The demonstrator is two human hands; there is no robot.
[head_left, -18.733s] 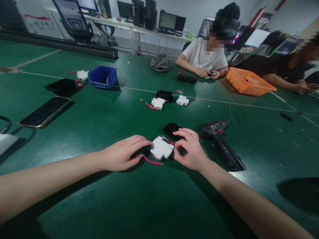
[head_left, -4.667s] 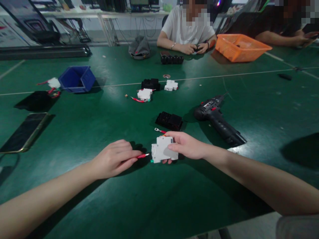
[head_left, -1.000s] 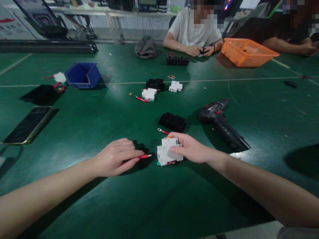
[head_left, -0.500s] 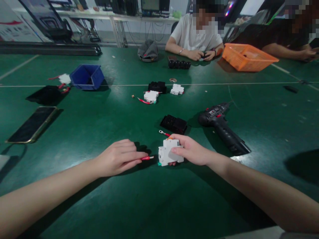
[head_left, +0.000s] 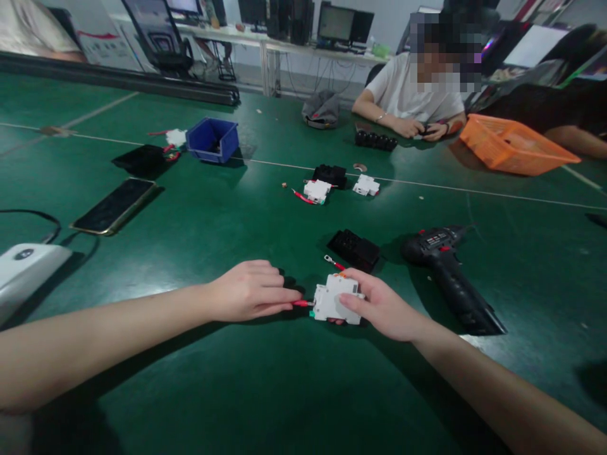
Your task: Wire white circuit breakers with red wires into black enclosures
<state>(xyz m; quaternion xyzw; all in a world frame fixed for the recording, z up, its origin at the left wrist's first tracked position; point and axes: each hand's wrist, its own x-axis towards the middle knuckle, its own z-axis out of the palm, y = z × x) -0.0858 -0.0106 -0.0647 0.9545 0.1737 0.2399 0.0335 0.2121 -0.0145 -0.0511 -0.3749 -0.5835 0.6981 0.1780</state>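
Between the thumb and fingers of my left hand is a red wire, its metal tip touching the left side of a white breaker module. My right hand grips that module from the right, thumb on its face. A second red lead with a ring terminal sticks out above the module, beside a black plastic block. Farther back are a white module with a red wire, another white module and a black part.
A black power screwdriver lies right of my right hand. To the left are a phone, a black tray, a blue bin and a white device. Across the table, a person sits near an orange basket.
The gap between the red wire's tip and the module has closed. The camera view has turned left, so the table's contents appear farther right.
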